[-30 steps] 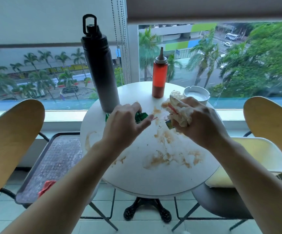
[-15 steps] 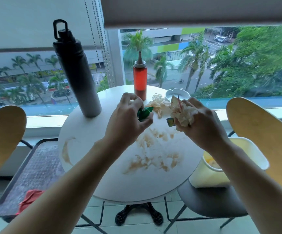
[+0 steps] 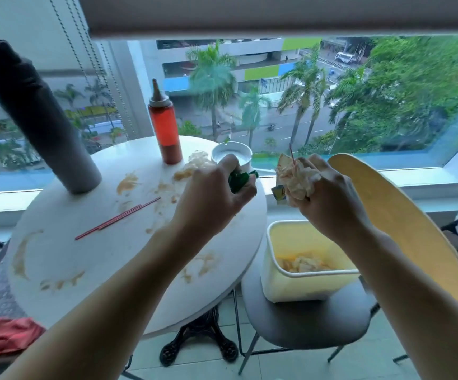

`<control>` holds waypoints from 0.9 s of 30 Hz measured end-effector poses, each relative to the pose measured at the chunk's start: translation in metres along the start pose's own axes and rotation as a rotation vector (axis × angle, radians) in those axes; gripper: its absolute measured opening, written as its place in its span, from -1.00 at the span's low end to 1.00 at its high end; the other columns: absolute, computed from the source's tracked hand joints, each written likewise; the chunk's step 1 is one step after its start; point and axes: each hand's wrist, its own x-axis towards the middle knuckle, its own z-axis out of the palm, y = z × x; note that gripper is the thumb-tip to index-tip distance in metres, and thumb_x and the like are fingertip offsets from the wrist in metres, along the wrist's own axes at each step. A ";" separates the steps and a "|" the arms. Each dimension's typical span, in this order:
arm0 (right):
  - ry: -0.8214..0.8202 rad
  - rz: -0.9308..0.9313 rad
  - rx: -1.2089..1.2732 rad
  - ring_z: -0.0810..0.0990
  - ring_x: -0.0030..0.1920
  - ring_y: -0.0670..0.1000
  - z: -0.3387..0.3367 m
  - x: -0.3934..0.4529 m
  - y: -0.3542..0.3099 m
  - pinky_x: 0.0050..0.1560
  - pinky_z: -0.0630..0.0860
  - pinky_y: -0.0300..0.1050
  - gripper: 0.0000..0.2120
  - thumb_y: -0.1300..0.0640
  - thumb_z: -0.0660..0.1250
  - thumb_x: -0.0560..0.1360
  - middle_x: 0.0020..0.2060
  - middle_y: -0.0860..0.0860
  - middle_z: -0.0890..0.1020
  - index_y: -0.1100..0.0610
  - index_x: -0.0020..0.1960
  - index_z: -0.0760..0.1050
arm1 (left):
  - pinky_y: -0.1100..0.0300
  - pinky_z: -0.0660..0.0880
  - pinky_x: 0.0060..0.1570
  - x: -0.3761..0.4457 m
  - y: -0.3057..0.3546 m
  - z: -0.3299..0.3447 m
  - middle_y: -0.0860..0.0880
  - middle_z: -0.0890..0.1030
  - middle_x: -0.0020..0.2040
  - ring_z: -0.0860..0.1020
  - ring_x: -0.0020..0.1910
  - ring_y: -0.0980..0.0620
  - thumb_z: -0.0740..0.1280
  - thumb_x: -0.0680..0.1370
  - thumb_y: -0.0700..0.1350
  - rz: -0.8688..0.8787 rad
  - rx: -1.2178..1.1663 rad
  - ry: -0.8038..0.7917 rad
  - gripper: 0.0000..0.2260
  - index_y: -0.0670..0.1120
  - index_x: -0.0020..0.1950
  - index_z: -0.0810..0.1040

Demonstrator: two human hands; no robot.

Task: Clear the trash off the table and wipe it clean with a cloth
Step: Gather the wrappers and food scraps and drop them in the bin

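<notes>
The left hand (image 3: 214, 196) holds a wrapper (image 3: 240, 180) over the desk (image 3: 107, 259) at its right edge. Left of those fingers (image 3: 245, 192) lie straws (image 3: 118, 218); behind them stand a sauce bottle (image 3: 165, 127) and a cup (image 3: 232, 156). The flask (image 3: 38, 116) stands far left. The right hand (image 3: 329, 198) holds crumpled tissue (image 3: 298, 179) above a bin (image 3: 304, 281) on a chair (image 3: 304, 325) right of the desk.

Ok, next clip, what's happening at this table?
A person is clearing trash off a stained round white table. The left hand grips a crumpled green wrapper; the right hand holds a wad of crumpled tissue above a cream bin standing on a chair. Red straws, another tissue clump and brown smears remain on the table. A red cloth lies untouched at lower left.
</notes>
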 end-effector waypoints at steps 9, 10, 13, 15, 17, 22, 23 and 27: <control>-0.064 0.011 -0.008 0.59 -0.31 0.26 -0.004 -0.029 0.072 -0.31 0.41 -0.13 -0.60 0.19 0.55 0.37 -0.10 0.10 0.55 0.13 0.14 0.50 | 0.17 0.42 -0.37 0.005 0.058 0.066 0.01 0.55 -0.34 0.53 -0.39 -0.01 0.40 0.56 0.13 0.042 -0.069 0.009 -0.73 -0.03 -0.11 0.44; -0.079 0.017 0.002 0.59 -0.31 0.26 -0.003 -0.032 0.079 -0.32 0.41 -0.13 -0.60 0.19 0.54 0.38 -0.10 0.10 0.55 0.13 0.17 0.49 | 0.14 0.48 -0.36 0.004 0.063 0.074 0.00 0.57 -0.33 0.55 -0.37 -0.04 0.40 0.56 0.13 0.043 -0.085 0.007 -0.74 -0.03 -0.08 0.45; -0.130 0.032 0.032 0.60 -0.31 0.24 0.002 -0.041 0.102 -0.32 0.48 -0.08 -0.57 0.17 0.51 0.43 -0.05 0.09 0.57 0.11 0.26 0.51 | 0.08 0.56 -0.33 0.000 0.077 0.100 -0.01 0.59 -0.30 0.59 -0.35 -0.06 0.40 0.56 0.13 0.032 -0.116 -0.023 -0.74 -0.02 -0.01 0.45; -0.171 0.045 0.031 0.60 -0.30 0.22 0.008 -0.047 0.115 -0.33 0.51 -0.07 -0.58 0.13 0.47 0.47 -0.05 0.06 0.56 0.07 0.31 0.49 | 0.08 0.57 -0.30 -0.004 0.081 0.119 -0.01 0.60 -0.28 0.60 -0.33 -0.05 0.40 0.57 0.13 0.011 -0.141 -0.038 -0.74 -0.01 0.05 0.45; -0.206 0.048 0.056 0.61 -0.27 0.20 0.013 -0.053 0.124 -0.31 0.56 -0.01 -0.57 0.09 0.41 0.52 -0.04 0.05 0.56 0.03 0.37 0.46 | 0.09 0.58 -0.25 -0.007 0.082 0.137 -0.01 0.61 -0.25 0.60 -0.31 -0.01 0.39 0.58 0.11 -0.020 -0.181 -0.064 -0.76 0.01 0.14 0.50; -0.295 0.179 0.175 0.66 -0.08 0.24 0.024 -0.071 0.145 -0.10 0.60 0.06 -0.44 0.15 0.45 0.48 0.17 0.04 0.65 -0.01 0.45 0.43 | 0.04 0.57 -0.13 -0.014 0.072 0.187 0.06 0.66 -0.12 0.60 -0.21 0.07 0.32 0.62 0.07 -0.122 -0.282 -0.131 -0.81 0.02 0.14 0.62; -0.329 0.210 0.184 0.66 -0.05 0.23 0.028 -0.075 0.149 -0.07 0.59 0.06 -0.46 0.16 0.46 0.46 0.17 0.02 0.65 0.00 0.42 0.45 | 0.01 0.56 -0.15 -0.016 0.068 0.197 0.06 0.64 -0.16 0.59 -0.24 0.05 0.30 0.63 0.08 -0.158 -0.304 -0.147 -0.82 0.02 0.08 0.62; -0.446 0.219 0.179 0.64 -0.05 0.18 0.049 -0.088 0.164 -0.09 0.53 0.00 -0.69 0.09 0.45 0.46 0.05 0.02 0.64 0.06 0.19 0.56 | -0.03 0.50 -0.17 -0.022 0.054 0.230 0.01 0.56 -0.29 0.56 -0.25 -0.04 0.20 0.68 0.07 -0.308 -0.373 -0.203 -0.79 -0.02 -0.03 0.50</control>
